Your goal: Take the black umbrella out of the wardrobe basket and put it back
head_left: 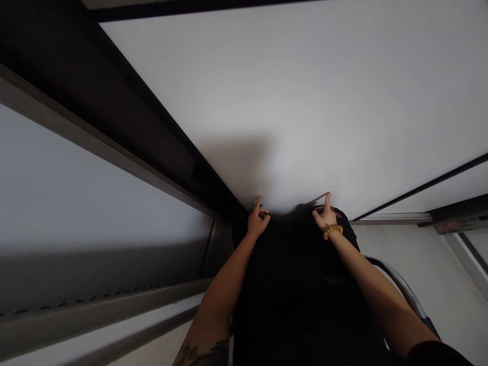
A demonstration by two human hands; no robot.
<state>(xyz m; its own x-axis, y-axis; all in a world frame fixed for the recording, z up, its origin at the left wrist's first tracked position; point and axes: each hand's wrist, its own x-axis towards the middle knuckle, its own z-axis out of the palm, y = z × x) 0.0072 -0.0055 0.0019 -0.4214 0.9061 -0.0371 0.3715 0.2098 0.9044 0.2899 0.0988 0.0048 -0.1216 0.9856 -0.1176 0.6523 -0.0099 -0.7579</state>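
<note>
Both my arms reach forward to the top edge of a black cloth (pixel 297 284) that hangs or lies between them. My left hand (pixel 258 219) is closed on its upper left corner, index finger sticking out against the white surface (pixel 305 91). At the upper right corner my right hand (pixel 325 216), with a yellow bead bracelet (pixel 332 230) on the wrist, is closed on the cloth the same way, index finger also extended. Small red marks show on the cloth by the right hand. The cloth's shadow falls on the white surface above the hands.
A wide dark beam (pixel 114 107) runs diagonally along the left of the white panel. A thin dark strip (pixel 423 188) crosses at the right. A curved grey metal bar (pixel 400 284) sits behind my right forearm. Pale panels and rails lie at lower left.
</note>
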